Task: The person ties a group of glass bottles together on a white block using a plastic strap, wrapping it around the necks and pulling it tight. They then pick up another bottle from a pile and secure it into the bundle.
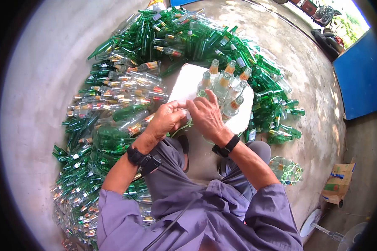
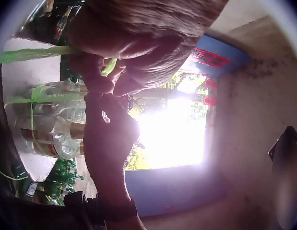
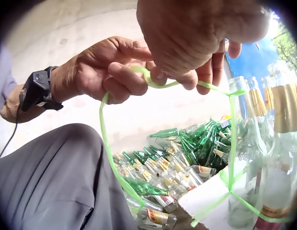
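A light green plastic string (image 3: pixel 103 125) runs between the two hands and on to a bundle of clear glass bottles (image 1: pixel 224 80). My left hand (image 1: pixel 166 120) pinches it near one end, with a bit of green showing between the fingers in the left wrist view. Close beside it, my right hand (image 1: pixel 206 116) grips the same string, fingertips near the left hand's. The bottles stand upright on a white block (image 1: pixel 184 81), several with gold neck labels. In the right wrist view, string circles the bottles low down, is knotted there, and rises along one bottle to its neck.
Heaped green bottles (image 1: pixel 144 39) and clear bottles with labels (image 1: pixel 134 90) curve around the block on its far side and left. A string-tied bottle bundle (image 1: pixel 285 170) lies right of the knees. Further right are a cardboard box (image 1: pixel 338 184) and a fan (image 1: pixel 312 224).
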A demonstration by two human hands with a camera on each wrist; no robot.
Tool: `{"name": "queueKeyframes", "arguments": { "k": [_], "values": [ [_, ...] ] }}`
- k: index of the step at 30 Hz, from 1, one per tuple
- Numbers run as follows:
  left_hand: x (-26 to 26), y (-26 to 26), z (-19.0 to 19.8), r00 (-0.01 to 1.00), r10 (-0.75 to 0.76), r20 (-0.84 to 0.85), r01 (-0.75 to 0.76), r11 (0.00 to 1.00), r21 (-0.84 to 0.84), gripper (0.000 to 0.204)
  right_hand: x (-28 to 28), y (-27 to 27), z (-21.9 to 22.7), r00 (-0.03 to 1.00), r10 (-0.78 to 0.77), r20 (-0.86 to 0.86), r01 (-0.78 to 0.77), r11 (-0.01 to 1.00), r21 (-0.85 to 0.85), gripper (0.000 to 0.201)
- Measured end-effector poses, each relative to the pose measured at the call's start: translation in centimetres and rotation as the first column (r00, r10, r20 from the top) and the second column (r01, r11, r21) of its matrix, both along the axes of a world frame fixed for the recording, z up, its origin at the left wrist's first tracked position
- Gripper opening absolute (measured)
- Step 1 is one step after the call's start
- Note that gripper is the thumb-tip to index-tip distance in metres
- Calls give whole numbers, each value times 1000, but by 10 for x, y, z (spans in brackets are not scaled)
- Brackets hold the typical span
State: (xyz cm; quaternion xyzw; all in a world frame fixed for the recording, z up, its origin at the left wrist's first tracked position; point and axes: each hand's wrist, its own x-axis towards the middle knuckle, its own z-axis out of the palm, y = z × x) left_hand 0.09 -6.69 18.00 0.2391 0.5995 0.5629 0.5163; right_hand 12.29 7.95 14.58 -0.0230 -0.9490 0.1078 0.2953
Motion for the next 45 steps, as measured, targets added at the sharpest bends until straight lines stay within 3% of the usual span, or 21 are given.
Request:
{"name": "queueKeyframes", "arguments": {
  "k": [2,4,6,8,10,12,14,18,20,23,24,26,28,33,38,40,41,42,43,44,45],
  "values": [
    [-1,-7,11,990,66,-127,-66,998,4,32,1,1,-4,999,-11,-37,12,1000,18,23],
    [-14,-21,10,987,63,-151,-55,997,58,34,1,1,-9,997,-21,-73,24,999,37,17],
    [-21,-36,27,947,100,-306,-86,995,57,38,1,0,-11,994,-29,-107,25,999,-35,9],
    [-40,-55,37,931,96,-353,-81,995,56,39,1,-1,-10,992,-35,-125,28,998,-61,8],
    [-63,-77,49,909,-87,-409,20,986,-167,33,2,-2,-11,989,-42,-141,29,995,-91,7],
    [-79,-98,59,810,-153,-566,11,969,-246,22,3,-1,-14,986,-61,-153,46,994,-98,8],
    [-100,-124,57,784,-167,-598,-9,960,-280,16,6,-1,-14,987,-58,-150,40,993,-114,9],
    [-126,-161,74,827,-65,-559,-149,932,-330,16,10,2,-14,987,-54,-151,38,994,-104,12],
    [-144,-176,74,792,-67,-607,-185,921,-343,15,10,4,-15,985,-54,-165,32,991,-130,13],
    [-161,-178,84,754,95,-650,-341,902,-263,14,13,4,-15,982,-58,-181,29,987,-158,14],
    [-164,-171,87,752,93,-653,-341,902,-265,14,13,4,-14,981,-58,-184,29,987,-160,15],
    [-162,-145,93,741,238,-628,-356,932,-66,19,15,4,-14,981,-58,-184,22,981,-190,16],
    [-150,-106,94,769,255,-587,-314,950,1,21,19,4,-10,982,-54,-183,13,976,-217,17],
    [-111,9,82,754,66,-653,-58,998,34,21,34,3,-1,972,-56,-226,-25,941,-339,12],
    [-73,115,67,749,-43,-661,184,972,146,23,54,7,-2,955,-97,-281,-45,887,-459,8],
    [-59,151,65,702,-79,-707,247,959,137,23,62,10,-5,936,-242,-254,30,777,-629,5],
    [-50,166,66,725,-114,-679,274,952,133,24,67,12,-6,935,-248,-254,36,778,-628,5],
    [-51,188,48,722,-78,-688,314,922,225,24,71,14,-7,935,-295,-198,59,679,-732,9],
    [-47,203,48,674,-112,-730,323,934,155,25,74,17,-7,933,-332,-139,80,566,-820,15],
    [-43,216,47,625,-147,-767,324,942,83,25,79,20,-7,932,-335,-138,83,568,-818,15],
    [-38,227,47,626,-147,-766,326,942,86,25,83,23,-8,924,-370,-94,90,452,-888,20]
  ]
}}
